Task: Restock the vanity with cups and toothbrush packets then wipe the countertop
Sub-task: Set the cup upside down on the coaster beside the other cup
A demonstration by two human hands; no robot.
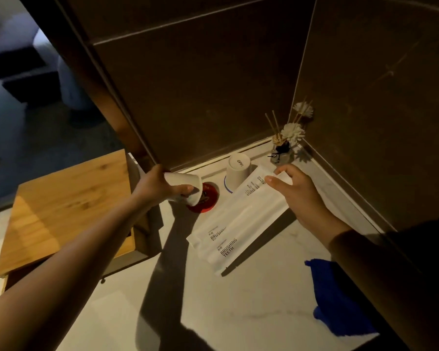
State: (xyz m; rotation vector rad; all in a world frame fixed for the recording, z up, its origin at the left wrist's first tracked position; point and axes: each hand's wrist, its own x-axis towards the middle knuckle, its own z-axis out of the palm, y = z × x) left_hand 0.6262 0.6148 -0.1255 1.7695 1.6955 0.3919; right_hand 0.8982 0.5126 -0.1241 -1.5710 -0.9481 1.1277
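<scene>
My left hand [160,186] grips a white paper cup [185,184], tilted on its side just above a red coaster [208,201]. A second white cup [237,172] stands upside down on a blue-rimmed coaster [225,185] near the back wall. Two white toothbrush packets [235,224] printed "BRUSHING TEETH" lie diagonally on the pale marble countertop [238,300]. My right hand [297,196] has its fingers pinched on the packets' far end. A blue cloth [337,297] lies crumpled on the counter at the right.
A reed diffuser [281,150] with white flowers sits in the back corner where two dark tiled walls meet. A wooden box-like stand [69,206] sits at the counter's left edge. Beyond it, the floor drops away into a dim room.
</scene>
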